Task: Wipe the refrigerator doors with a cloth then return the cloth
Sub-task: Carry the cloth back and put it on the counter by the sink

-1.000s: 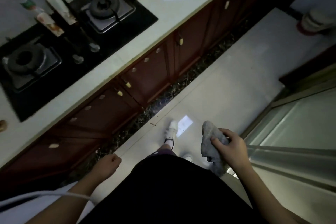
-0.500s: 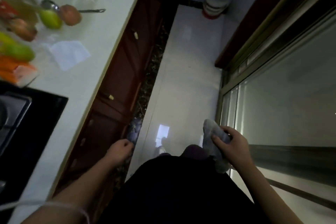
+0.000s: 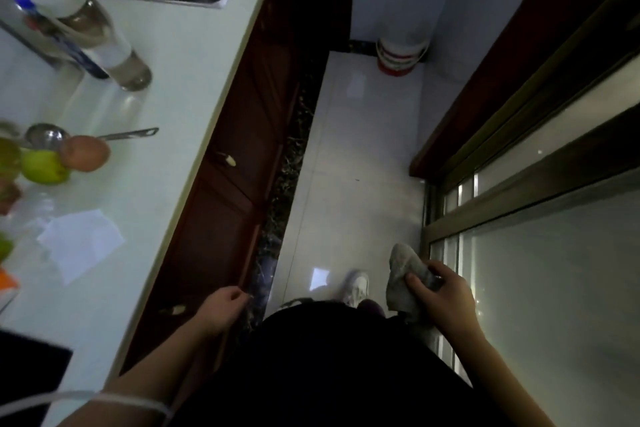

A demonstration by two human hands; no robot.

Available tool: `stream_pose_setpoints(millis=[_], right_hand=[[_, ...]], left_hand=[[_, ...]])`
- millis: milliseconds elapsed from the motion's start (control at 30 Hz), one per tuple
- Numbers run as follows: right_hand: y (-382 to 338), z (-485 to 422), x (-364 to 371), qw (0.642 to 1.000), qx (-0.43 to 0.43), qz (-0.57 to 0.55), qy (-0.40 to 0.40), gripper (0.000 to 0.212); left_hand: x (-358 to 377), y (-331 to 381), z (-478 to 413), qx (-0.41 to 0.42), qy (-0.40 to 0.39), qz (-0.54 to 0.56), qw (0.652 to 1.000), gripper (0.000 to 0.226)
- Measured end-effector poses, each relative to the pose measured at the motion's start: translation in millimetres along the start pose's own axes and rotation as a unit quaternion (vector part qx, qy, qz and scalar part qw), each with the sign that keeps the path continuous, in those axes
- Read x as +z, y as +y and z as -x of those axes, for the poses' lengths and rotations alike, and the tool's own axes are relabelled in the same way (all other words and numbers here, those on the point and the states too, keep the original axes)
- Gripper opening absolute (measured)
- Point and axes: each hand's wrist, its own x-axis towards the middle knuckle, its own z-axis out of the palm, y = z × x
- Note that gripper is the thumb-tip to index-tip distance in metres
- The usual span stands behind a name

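My R hand [image 3: 446, 298] grips the grey cloth [image 3: 401, 274], fingers curled round it, low by my hip & just beside the glass door [image 3: 554, 270] on my right. L hand [image 3: 221, 308] hangs loosely curled, holding nothing, near the cabinets [image 3: 221, 218] under the counter [image 3: 180, 87]. A bucket [image 3: 401, 55] stands on the floor [image 3: 346, 166] ahead
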Motion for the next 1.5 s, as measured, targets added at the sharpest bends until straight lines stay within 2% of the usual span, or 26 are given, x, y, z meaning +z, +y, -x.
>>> stream_pose_setpoints(millis=[167, 300, 500, 567, 667, 800, 933, 1033, 1133, 1267, 1367, 1500], right_hand=[[-65.4, -102.5, -11.5, 0.995, -0.073, 0.021, -0.066, 0.034], [-113.8, -178.1, -19.4, 0.99, -0.112, 0.025, -0.083, 0.03], [-161.6, -280.4, -31.4, 0.994, -0.094, 0.025, -0.048, 0.035], [-175.8, -311.1, -38.6, 0.997, -0.067, 0.026, -0.026, 0.04], [-202.1, -356.3, -50.2, 0.999, -0.045, 0.024, 0.003, 0.044], [-236.2, -411.3, -67.7, 0.999, -0.034, 0.014, 0.022, 0.044], [-260.4, -481.0, -75.7, 1.0, -0.022, 0.012, 0.019, 0.039], [-282.5, -544.8, -75.6, 0.999, -0.035, 0.015, -0.019, 0.038], [-318.3, -612.8, -72.8, 0.994, -0.075, 0.028, -0.069, 0.037], [-384.5, -682.2, -62.2, 0.981, -0.14, 0.058, -0.124, 0.029], [-441.6, -712.3, -45.9, 0.956, -0.201, 0.073, -0.2, 0.019], [-506.9, -728.2, -3.4, 0.907, -0.282, 0.121, -0.289, 0.026]], left_hand=[[-21.0, 31.4, -25.6, -0.03, 0.033, 0.003, 0.999, 0.03], [-43.0, 55.7, -62.9, -0.057, 0.029, 0.002, 0.998, 0.031], [-92.0, 122.8, -166.4, -0.047, -0.006, -0.034, 0.998, 0.039], [-114.6, 170.7, -201.1, -0.024, -0.03, -0.055, 0.998, 0.042], [-155.4, 258.4, -251.1, 0.017, -0.046, -0.085, 0.995, 0.034], [-207.5, 381.8, -295.2, 0.067, -0.032, -0.034, 0.997, 0.026], [-242.7, 487.5, -327.0, 0.123, -0.015, 0.022, 0.992, 0.023], [-257.7, 532.6, -349.9, 0.124, 0.007, 0.017, 0.992, 0.022], [-267.8, 545.6, -363.5, 0.098, 0.047, 0.023, 0.994, 0.02], [-274.4, 529.4, -365.2, 0.027, 0.072, 0.086, 0.993, 0.018], [-273.0, 501.9, -356.3, -0.039, 0.1, 0.149, 0.983, 0.019], [-256.1, 455.4, -336.6, -0.133, 0.144, 0.249, 0.949, 0.026]])
